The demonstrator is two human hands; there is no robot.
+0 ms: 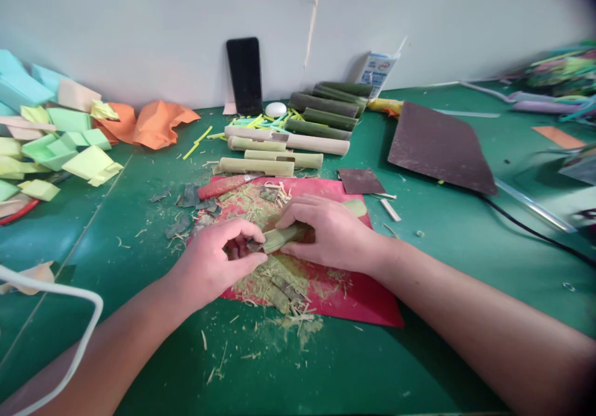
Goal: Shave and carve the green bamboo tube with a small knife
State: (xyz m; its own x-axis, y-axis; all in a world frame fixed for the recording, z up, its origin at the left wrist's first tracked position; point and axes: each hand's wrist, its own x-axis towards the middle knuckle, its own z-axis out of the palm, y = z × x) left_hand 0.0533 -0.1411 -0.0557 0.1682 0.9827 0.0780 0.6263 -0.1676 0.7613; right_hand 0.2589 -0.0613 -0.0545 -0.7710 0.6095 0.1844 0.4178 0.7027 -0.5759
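My right hand (321, 226) is wrapped round a pale green bamboo tube (279, 237), whose far end shows past the knuckles. My left hand (228, 251) pinches a small dark piece of sandpaper (255, 246) at the tube's near left end. Its thumb and forefinger touch the tube there. Both hands are over a red sheet (363, 304) strewn with greenish dust and shavings (279, 285). A red-handled knife (223, 186) lies at the sheet's back left edge, its blade partly hidden among the debris.
Behind the sheet lie several pale notched bamboo tubes (256, 166) and several dark green ones (326, 118). A phone (245, 77) leans on the wall beside a drink carton (379, 71). Folded papers (69, 136) crowd the left; a dark brown sheet (437, 146) lies right. A white cable (93, 316) crosses the lower left.
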